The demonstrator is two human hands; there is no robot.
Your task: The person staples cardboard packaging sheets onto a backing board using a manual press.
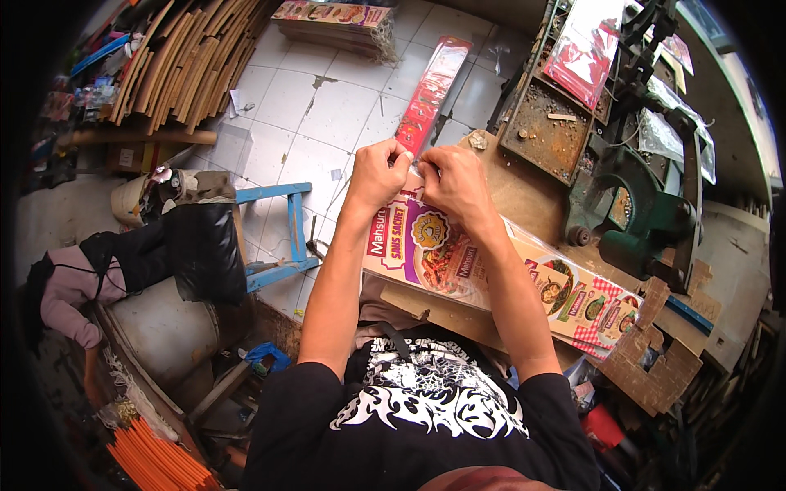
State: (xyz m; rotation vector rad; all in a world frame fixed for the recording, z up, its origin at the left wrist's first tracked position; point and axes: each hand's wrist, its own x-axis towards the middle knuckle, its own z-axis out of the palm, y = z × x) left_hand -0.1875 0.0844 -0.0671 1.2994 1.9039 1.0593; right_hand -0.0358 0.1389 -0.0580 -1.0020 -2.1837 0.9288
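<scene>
Both hands, the left hand (378, 173) and the right hand (455, 182), meet over the far end of a printed cardboard sheet (426, 250) that covers the near part of the wooden workbench (524, 192), so little bare bench shows there. To the right, a green press machine (634, 217) and a rusty metal tray (544, 131) stand close and block that side. A red packet strip (430, 94) runs away from the hands across the far side. To the left the white tiled floor (311, 114) lies open, bounded by a blue frame (282, 237), a stack of cardboard strips (184, 61) and a grey drum (164, 327). Brown cardboard scraps (655, 360) crowd the bench's near right corner.
</scene>
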